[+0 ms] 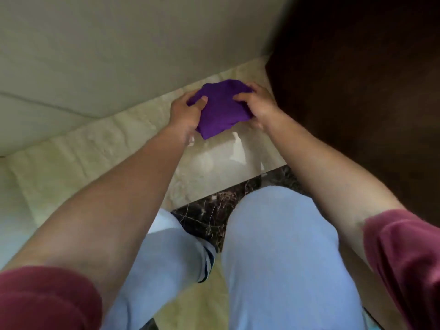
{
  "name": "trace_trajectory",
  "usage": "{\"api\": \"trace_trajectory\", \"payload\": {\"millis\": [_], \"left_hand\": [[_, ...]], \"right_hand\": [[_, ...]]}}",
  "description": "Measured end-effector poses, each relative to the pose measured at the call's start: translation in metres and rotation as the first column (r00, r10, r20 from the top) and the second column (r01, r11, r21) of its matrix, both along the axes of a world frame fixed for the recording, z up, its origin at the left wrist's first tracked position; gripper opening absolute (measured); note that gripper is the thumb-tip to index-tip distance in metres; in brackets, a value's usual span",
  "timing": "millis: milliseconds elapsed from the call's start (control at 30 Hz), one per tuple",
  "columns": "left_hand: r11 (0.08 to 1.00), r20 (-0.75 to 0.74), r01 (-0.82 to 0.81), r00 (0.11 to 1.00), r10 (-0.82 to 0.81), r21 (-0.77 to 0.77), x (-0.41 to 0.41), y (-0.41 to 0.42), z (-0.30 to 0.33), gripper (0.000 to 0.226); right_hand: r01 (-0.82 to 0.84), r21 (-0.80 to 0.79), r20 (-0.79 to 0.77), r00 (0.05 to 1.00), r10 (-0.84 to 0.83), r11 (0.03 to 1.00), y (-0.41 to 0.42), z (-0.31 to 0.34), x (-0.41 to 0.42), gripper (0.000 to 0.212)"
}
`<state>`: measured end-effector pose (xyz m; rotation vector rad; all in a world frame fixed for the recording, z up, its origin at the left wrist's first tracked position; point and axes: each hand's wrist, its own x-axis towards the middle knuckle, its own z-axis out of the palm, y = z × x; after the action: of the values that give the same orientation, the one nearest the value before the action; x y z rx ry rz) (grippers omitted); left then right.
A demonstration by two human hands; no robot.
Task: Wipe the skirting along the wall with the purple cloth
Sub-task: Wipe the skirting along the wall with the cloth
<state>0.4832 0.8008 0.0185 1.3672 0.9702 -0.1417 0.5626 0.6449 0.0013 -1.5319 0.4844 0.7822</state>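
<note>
The purple cloth is bunched into a folded pad and held between both hands just above the glossy floor, close to the wall. My left hand grips its left edge with the thumb on top. My right hand grips its right edge, fingers curled over the fabric. The skirting is a pale marbled strip running along the foot of the grey wall, from lower left up to the corner at the right. The cloth's top edge lies against or just in front of the skirting; I cannot tell if it touches.
A dark brown wooden panel or door stands at the right and meets the wall at the corner. My knees in light blue trousers are bent low over a dark marble floor strip. Pale glossy floor tile lies below the cloth.
</note>
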Motion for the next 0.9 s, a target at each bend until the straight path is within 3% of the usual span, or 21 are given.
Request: {"api": "trace_trajectory", "payload": {"millis": [167,233,267,333,400,467,500,567,633,667,733,900], "left_hand": [[0.999,0.012,-0.023,1.0,0.023,0.035,0.017,0.007,-0.069,0.025],[0.974,-0.031,0.06,0.998,-0.055,0.22,0.023,0.014,-0.085,0.03],[0.911,-0.089,0.144,0.989,-0.118,0.386,0.022,0.019,-0.09,0.032],[0.683,-0.197,0.287,0.958,-0.208,0.672,0.008,0.03,-0.093,0.033],[0.532,-0.294,0.376,0.926,-0.236,0.758,-0.016,0.038,-0.09,0.037],[0.467,-0.409,0.472,0.881,-0.236,0.748,-0.043,0.049,-0.089,0.044],[0.44,-0.474,0.532,0.846,-0.243,0.724,-0.057,0.054,-0.089,0.048],[0.409,-0.604,0.658,0.75,-0.272,0.633,-0.085,0.061,-0.089,0.055],[0.387,-0.705,0.778,0.619,-0.345,0.494,-0.107,0.062,-0.092,0.063],[0.39,-0.732,0.812,0.571,-0.372,0.435,-0.117,0.061,-0.091,0.067],[0.421,-0.748,0.83,0.531,-0.398,0.366,-0.13,0.063,-0.089,0.069],[0.553,-0.741,0.782,0.548,-0.388,0.289,-0.158,0.08,-0.077,0.072]], "right_hand": [[0.04,-0.087,0.087,0.996,-0.033,0.995,0.013,-0.071,0.019,0.028],[0.049,-0.1,0.134,0.99,-0.035,0.994,0.019,-0.087,0.024,0.028],[0.041,-0.117,0.171,0.985,-0.02,0.992,0.025,-0.092,0.026,0.026],[-0.014,-0.275,0.248,0.965,0.085,0.961,0.029,-0.092,0.029,0.035],[-0.053,-0.599,0.356,0.876,0.325,0.799,0.022,-0.08,0.027,0.061],[-0.034,-0.788,0.436,0.674,0.596,0.614,0.024,-0.064,0.014,0.067],[-0.106,-0.826,0.416,0.548,0.726,0.553,0.03,-0.058,0.004,0.065],[-0.373,-0.862,0.246,0.283,0.927,0.343,0.046,-0.059,-0.017,0.062],[-0.491,-0.867,0.039,0.112,0.993,0.089,0.048,-0.071,-0.024,0.062],[-0.495,-0.868,-0.001,0.078,0.997,0.037,0.044,-0.073,-0.02,0.061],[-0.478,-0.874,0.025,0.128,0.992,0.084,0.029,-0.076,0.0,0.057],[-0.397,-0.908,0.026,0.262,0.965,0.133,-0.019,-0.081,0.061,0.056]]}}
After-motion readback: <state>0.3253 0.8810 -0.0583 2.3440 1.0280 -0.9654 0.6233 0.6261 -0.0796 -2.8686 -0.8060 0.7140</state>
